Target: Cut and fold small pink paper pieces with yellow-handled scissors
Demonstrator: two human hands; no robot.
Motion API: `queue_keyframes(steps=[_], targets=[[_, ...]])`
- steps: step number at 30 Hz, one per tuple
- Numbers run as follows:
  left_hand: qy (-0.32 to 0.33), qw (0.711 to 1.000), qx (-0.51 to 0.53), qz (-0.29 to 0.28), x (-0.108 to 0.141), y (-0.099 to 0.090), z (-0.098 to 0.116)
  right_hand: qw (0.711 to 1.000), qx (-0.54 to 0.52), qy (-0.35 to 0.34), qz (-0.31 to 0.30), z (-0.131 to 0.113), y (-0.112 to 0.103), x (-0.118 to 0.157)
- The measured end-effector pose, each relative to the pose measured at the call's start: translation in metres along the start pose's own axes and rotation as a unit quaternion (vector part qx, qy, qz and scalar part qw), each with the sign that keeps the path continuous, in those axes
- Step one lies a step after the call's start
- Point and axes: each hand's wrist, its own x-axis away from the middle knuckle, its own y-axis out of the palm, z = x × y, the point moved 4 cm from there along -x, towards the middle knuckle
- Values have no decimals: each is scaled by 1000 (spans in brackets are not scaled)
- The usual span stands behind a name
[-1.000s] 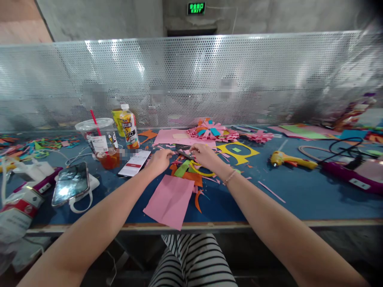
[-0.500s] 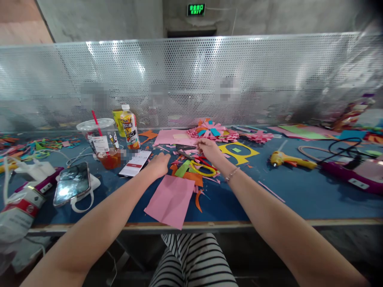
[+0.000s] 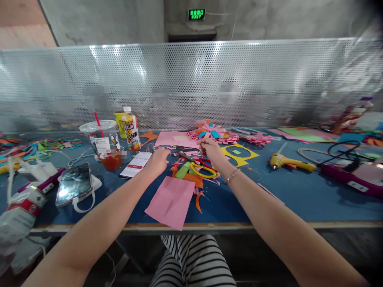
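Note:
My left hand (image 3: pixel 159 160) is closed above the table between the phone (image 3: pixel 136 164) and a heap of paper scraps; what its fingers hold, if anything, is too small to make out. My right hand (image 3: pixel 211 151), its fingers bent together, hovers by the pink paper flower (image 3: pixel 209 131), and its fingertips' contents are hidden. Between and below the hands lie yellow-handled scissors (image 3: pixel 203 170) on orange and green scraps. A pink sheet (image 3: pixel 172 201) rests near the table's front edge. Behind the hands lies another pink sheet (image 3: pixel 166 138).
On the left stand a drink cup (image 3: pixel 103 143) and a bottle (image 3: pixel 131 129), with a charging phone (image 3: pixel 74 183) in front. To the right lie a yellow cut-out sheet (image 3: pixel 248 153), a glue gun (image 3: pixel 291 162) and a purple power strip (image 3: pixel 353 181). A perforated metal screen (image 3: pixel 185 79) rises behind.
My left hand has shifted slightly, its fingers now more drawn together. My right hand stays almost in place by the flower. The whole view has tilted a little.

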Motion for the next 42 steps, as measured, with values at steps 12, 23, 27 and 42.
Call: queue_keyframes(steps=[12, 23, 27, 42], targets=[[-153, 837, 509, 134, -10, 2, 7, 958, 134, -63, -244, -4, 34, 28], [-199, 837, 510, -13, -1, 11, 23, 967, 145, -111, -179, -7, 31, 19], [-201, 844, 497, -26, 0, 11, 25, 972, 127, -108, -163, -8, 30, 18], [-209, 860, 466, -11, 0, 7, 26, 962, 176, -156, -142, -13, 27, 18]])
